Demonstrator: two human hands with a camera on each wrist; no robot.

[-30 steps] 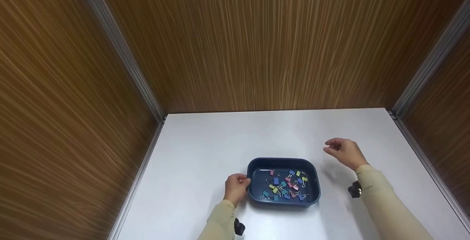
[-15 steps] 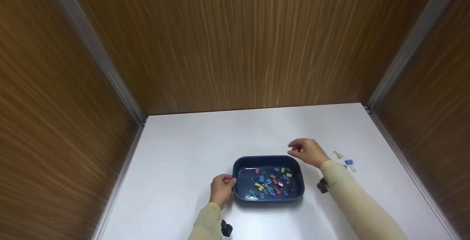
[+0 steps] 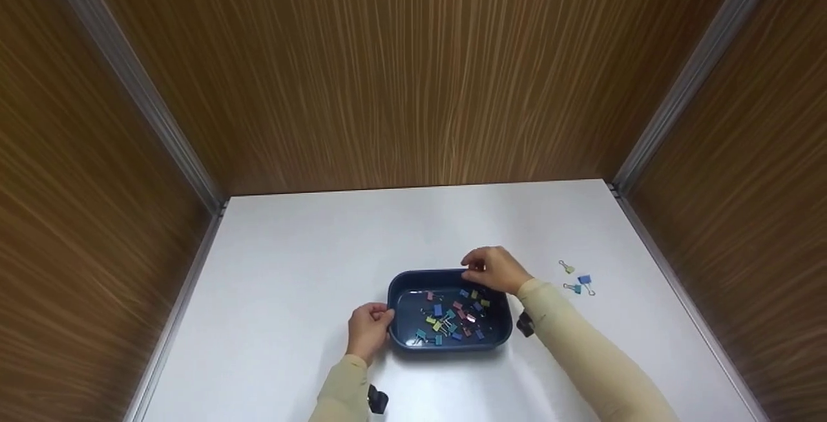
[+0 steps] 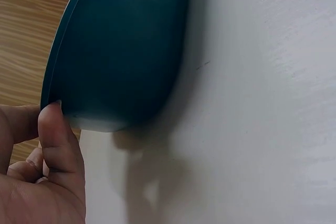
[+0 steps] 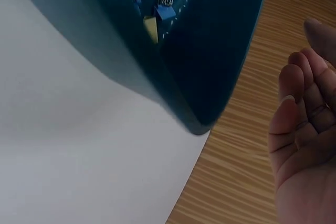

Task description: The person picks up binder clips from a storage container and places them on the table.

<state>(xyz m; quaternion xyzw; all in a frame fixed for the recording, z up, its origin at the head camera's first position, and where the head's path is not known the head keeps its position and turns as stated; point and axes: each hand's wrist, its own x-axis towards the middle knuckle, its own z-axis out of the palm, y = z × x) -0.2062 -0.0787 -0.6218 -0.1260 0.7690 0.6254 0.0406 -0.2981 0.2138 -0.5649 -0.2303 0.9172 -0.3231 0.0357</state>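
Hiding the far right corner of the tray (image 3: 404, 305), the right hand (image 3: 497, 270) hangs there — fingers loosely bent, tips apart — while the left hand (image 3: 368, 330) pinches the left rim. Clips (image 3: 450, 313) inside blur together. The tray sits on the table (image 3: 291, 267); against a second ago, the right hand is nearer it and three loose clips (image 3: 585, 279) show.

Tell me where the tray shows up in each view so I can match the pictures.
Head: tray in the lower middle, slightly right.
Left wrist: tray at upper left, cut off by the top edge.
Right wrist: tray across the upper part, also cut off on top.
Shared landmark: the wood wall.
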